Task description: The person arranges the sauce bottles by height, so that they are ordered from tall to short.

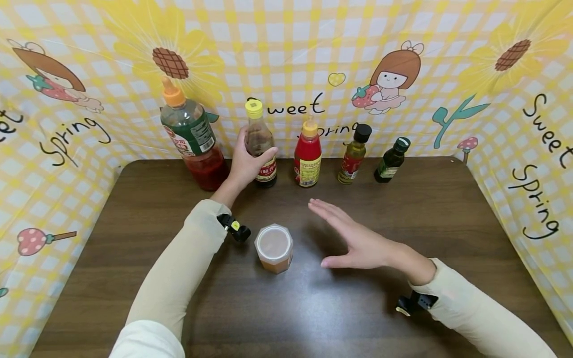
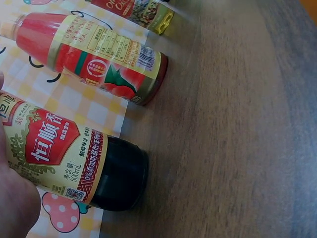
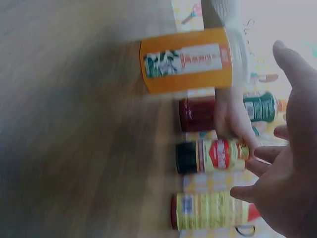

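Note:
My left hand [image 1: 245, 163] grips a vinegar bottle [image 1: 259, 139] with a yellow cap around its middle, thumb across the front. In the left wrist view the red-and-cream label and dark base of the vinegar bottle [image 2: 64, 153] show, upright at the back of the table. My right hand [image 1: 360, 243] hovers over the table with fingers extended and thumb apart, holding nothing. Nearest it, to its left, stands a lidded jar [image 1: 274, 251] with orange-brown contents. In the right wrist view the jar [image 3: 188, 62] shows a white label; my right hand [image 3: 292, 163] is apart from it.
Along the back edge stand a large orange-nozzled sauce bottle [image 1: 192, 134], a red ketchup bottle [image 1: 308, 159], a small olive oil bottle [image 1: 352, 156] with a black cap and a dark green bottle [image 1: 392, 161]. A checked cloth [image 1: 277, 59] hangs behind the brown table [image 1: 250, 308].

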{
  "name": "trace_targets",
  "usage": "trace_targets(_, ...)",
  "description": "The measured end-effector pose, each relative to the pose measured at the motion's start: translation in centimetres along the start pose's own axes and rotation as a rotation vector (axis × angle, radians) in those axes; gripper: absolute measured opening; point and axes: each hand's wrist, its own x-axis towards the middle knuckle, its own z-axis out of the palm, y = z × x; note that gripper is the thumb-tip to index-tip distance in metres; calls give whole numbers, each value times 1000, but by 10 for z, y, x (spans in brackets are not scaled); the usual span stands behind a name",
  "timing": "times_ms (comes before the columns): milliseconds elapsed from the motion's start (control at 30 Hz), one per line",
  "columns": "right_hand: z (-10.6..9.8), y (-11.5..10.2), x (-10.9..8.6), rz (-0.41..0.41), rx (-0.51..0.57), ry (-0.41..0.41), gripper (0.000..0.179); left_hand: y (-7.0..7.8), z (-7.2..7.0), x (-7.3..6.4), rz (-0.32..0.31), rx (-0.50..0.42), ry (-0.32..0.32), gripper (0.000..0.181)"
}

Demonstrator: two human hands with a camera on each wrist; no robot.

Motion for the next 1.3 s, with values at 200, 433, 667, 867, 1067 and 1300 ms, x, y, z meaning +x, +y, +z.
trace_targets(200,19,-5,20,-49,113,35,107,0,0,-1,19,6,-2,62)
trace_targets(433,43,-4,40,-89,242,82,109,-1,-1,0,20,-4,-4,61)
trace_targets(667,61,0,55,-81,404,81,99,1,-1,-1,21,-12,-9,63)
trace_targets(867,76,-2,64,-62,463,106,98,4,0,-1,-7,-15,-10,65)
trace_targets(1067,89,-1,67,-77,493,167,95,3,0,0,-14,-3,-2,64)
trace_targets(1300,99,-2,70,-37,566,233,86,2,0,0,-14,-8,-2,65)
